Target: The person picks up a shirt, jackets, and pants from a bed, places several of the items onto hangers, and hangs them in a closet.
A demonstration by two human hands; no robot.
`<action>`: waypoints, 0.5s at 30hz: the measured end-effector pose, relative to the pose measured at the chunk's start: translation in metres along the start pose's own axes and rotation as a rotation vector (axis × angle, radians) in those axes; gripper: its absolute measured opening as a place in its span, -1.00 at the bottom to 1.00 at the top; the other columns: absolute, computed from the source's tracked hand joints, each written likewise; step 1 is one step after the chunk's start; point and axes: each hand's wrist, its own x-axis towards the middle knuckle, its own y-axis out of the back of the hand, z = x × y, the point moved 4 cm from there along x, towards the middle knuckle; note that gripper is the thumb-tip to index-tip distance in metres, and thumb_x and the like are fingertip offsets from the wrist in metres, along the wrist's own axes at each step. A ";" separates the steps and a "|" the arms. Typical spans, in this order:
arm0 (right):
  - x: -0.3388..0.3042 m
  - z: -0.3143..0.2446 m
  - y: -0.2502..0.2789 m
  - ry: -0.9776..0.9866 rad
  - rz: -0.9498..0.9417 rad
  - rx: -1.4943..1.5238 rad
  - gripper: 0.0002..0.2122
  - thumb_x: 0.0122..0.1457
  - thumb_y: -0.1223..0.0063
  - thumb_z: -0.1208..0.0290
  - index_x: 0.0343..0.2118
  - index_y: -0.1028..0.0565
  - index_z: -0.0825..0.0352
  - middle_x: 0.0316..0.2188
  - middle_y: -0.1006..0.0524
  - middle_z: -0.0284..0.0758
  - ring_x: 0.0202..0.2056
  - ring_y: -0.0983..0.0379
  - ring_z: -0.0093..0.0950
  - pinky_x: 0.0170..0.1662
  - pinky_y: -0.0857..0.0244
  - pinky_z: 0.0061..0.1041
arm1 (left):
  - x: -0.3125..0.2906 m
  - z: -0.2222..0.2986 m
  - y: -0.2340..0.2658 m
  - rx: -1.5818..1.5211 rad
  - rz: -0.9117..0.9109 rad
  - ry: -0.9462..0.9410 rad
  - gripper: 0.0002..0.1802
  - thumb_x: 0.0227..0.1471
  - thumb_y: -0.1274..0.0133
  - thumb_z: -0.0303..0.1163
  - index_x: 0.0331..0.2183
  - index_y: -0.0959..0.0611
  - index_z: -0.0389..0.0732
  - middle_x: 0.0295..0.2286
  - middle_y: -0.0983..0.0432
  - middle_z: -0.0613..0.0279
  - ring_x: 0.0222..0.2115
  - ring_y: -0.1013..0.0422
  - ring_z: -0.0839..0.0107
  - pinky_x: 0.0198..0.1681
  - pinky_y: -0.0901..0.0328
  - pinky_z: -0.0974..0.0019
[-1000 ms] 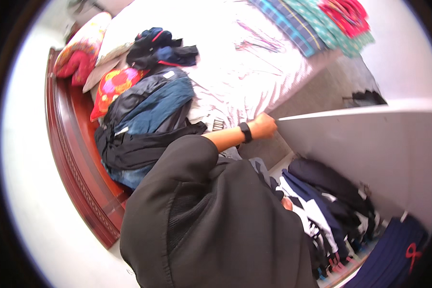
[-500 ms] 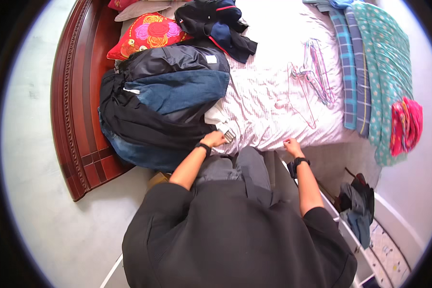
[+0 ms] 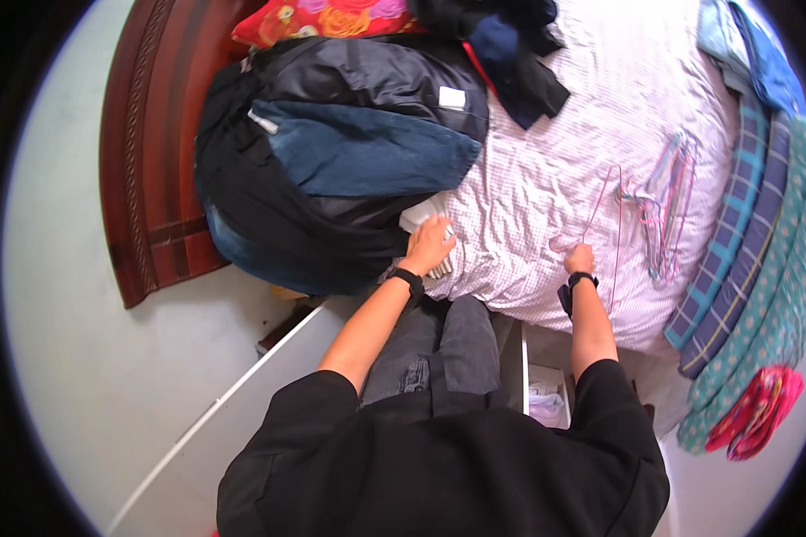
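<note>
At the bed's near edge, my left hand (image 3: 430, 242) curls its fingers over a small white cloth (image 3: 415, 216) with stripes at one end. Its folded end pokes out under the palm. My right hand (image 3: 579, 258) is closed over the bed sheet, just left of a thin pink wire hanger (image 3: 617, 234); what its fingers hold, if anything, I cannot make out. Close beyond my left hand lies a big heap of dark clothes (image 3: 331, 215), black with a blue denim piece (image 3: 358, 152) on top.
More hangers (image 3: 667, 210) lie bunched on the right. Folded quilts (image 3: 725, 233) line the bed's right side, with a pink-red cloth (image 3: 754, 416) below. A dark wooden headboard (image 3: 166, 125), red floral cushion (image 3: 318, 20) and dark garment (image 3: 510, 58) are on the left and far side. An open drawer (image 3: 546, 394) stands by my legs.
My right hand has moved from the bed's edge inward over the sheet, near the pink hanger. My left hand stays at the striped cloth, now further over it. The view has shifted.
</note>
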 end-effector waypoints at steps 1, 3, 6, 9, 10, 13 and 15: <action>-0.009 -0.011 -0.005 0.050 0.021 0.043 -0.71 -0.02 -0.04 0.49 -0.18 -0.44 0.36 -0.11 -0.44 -0.08 -0.03 -0.37 -0.02 0.02 -0.29 -0.12 | 0.009 -0.002 0.028 0.037 0.027 0.024 -0.52 -0.15 -0.20 -0.29 -0.12 -0.53 -0.18 -0.12 -0.39 0.07 -0.04 -0.32 0.07 0.02 -0.21 0.10; -0.002 0.006 -0.019 0.179 0.127 0.077 -0.74 -0.06 -0.11 0.44 -0.27 -0.45 0.36 -0.16 -0.45 -0.06 -0.12 -0.40 -0.02 -0.04 -0.30 -0.14 | 0.027 -0.007 0.074 0.291 0.281 0.048 -0.30 -0.25 -0.26 -0.32 0.02 -0.44 -0.13 0.08 -0.22 0.11 0.12 -0.13 0.07 0.15 -0.08 0.04; 0.023 0.054 -0.051 0.205 0.111 0.054 -0.69 -0.13 -0.22 0.39 -0.30 -0.43 0.36 -0.27 -0.47 -0.02 -0.20 -0.43 -0.03 -0.09 -0.31 -0.19 | 0.050 -0.029 0.118 0.529 0.231 0.164 -0.06 -0.32 -0.34 -0.34 0.16 -0.32 0.04 0.17 -0.14 0.17 0.19 -0.06 0.11 0.20 0.01 -0.09; -0.005 -0.008 -0.057 0.257 -0.014 0.291 -0.56 -0.14 -0.33 0.32 -0.25 -0.34 0.38 -0.36 -0.48 -0.09 -0.32 -0.46 -0.16 -0.21 -0.33 -0.26 | 0.025 -0.098 0.145 0.578 0.199 0.112 -0.32 -0.25 -0.28 -0.39 0.01 -0.48 0.03 -0.10 -0.40 0.31 -0.02 -0.30 0.26 0.05 -0.14 -0.01; -0.004 -0.011 -0.059 0.345 -0.046 0.386 -0.53 -0.12 -0.35 0.28 -0.24 -0.32 0.37 -0.38 -0.48 -0.13 -0.35 -0.46 -0.23 -0.24 -0.33 -0.29 | 0.027 -0.108 0.148 0.601 0.319 0.010 -0.55 -0.24 -0.22 -0.44 -0.17 -0.58 -0.01 -0.27 -0.43 0.32 -0.17 -0.35 0.29 -0.09 -0.21 0.10; -0.014 -0.019 -0.061 0.399 0.102 0.432 -0.63 0.06 -0.24 0.25 -0.28 -0.31 0.38 -0.46 -0.45 -0.27 -0.43 -0.38 -0.40 -0.33 -0.29 -0.36 | 0.029 -0.097 0.147 0.441 0.392 0.022 -0.69 -0.26 -0.21 -0.45 -0.32 -0.60 -0.04 -0.35 -0.44 0.31 -0.22 -0.37 0.27 -0.14 -0.22 0.15; -0.024 -0.010 -0.051 0.556 0.201 0.581 -0.69 0.17 -0.13 0.24 -0.28 -0.32 0.40 -0.51 -0.42 -0.32 -0.47 -0.33 -0.49 -0.39 -0.27 -0.38 | 0.033 -0.083 0.155 0.278 0.274 -0.004 -0.67 -0.32 -0.28 -0.41 -0.38 -0.57 -0.07 -0.35 -0.43 0.30 -0.19 -0.35 0.26 -0.11 -0.20 0.16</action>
